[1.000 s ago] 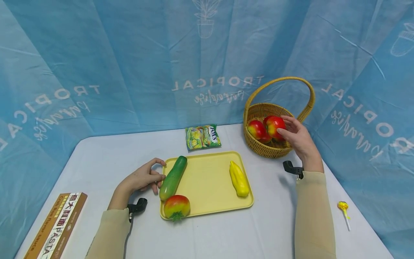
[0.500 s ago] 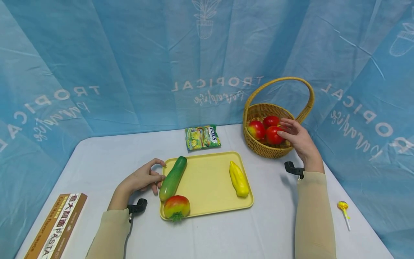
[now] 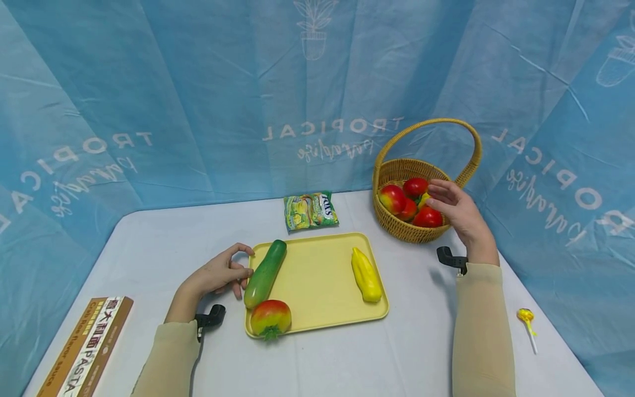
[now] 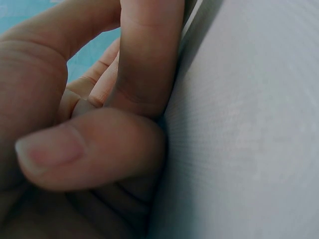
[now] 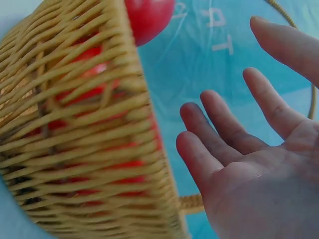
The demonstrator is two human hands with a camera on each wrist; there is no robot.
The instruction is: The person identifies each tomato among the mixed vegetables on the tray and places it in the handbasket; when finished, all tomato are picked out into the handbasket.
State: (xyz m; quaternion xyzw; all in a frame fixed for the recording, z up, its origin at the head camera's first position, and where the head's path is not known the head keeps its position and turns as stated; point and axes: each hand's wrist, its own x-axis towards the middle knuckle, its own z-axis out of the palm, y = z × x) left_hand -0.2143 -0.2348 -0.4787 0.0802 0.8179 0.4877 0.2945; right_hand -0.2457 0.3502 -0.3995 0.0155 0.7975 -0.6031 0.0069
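Observation:
My right hand (image 3: 458, 212) hovers over the right rim of the wicker basket (image 3: 407, 231), fingers spread with nothing between them; the right wrist view shows its bare palm (image 5: 264, 184) beside the weave. Inside the basket lie several round red fruits (image 3: 392, 198), some with yellow patches; one red fruit (image 3: 428, 217) sits just under the fingers. My left hand (image 3: 215, 271) rests on the table, loosely curled, fingertips at the left edge of the yellow tray (image 3: 317, 281). Close by on the tray lies a green cucumber-like vegetable (image 3: 265, 275). In the left wrist view the thumb (image 4: 94, 149) covers much of the hand.
A red-yellow fruit with green leaves (image 3: 270, 318) and a tapered yellow vegetable (image 3: 367, 275) lie on the tray. Behind it is a green candy bag (image 3: 311, 211). A pasta box (image 3: 86, 347) lies left, a yellow lollipop (image 3: 527, 320) right. The basket's tall handle (image 3: 473, 160) arches up.
My right hand has let go of a red fruit, which dropped and rolled toward the basket's front right. The fingers have opened wider above it. The left hand has stayed still.

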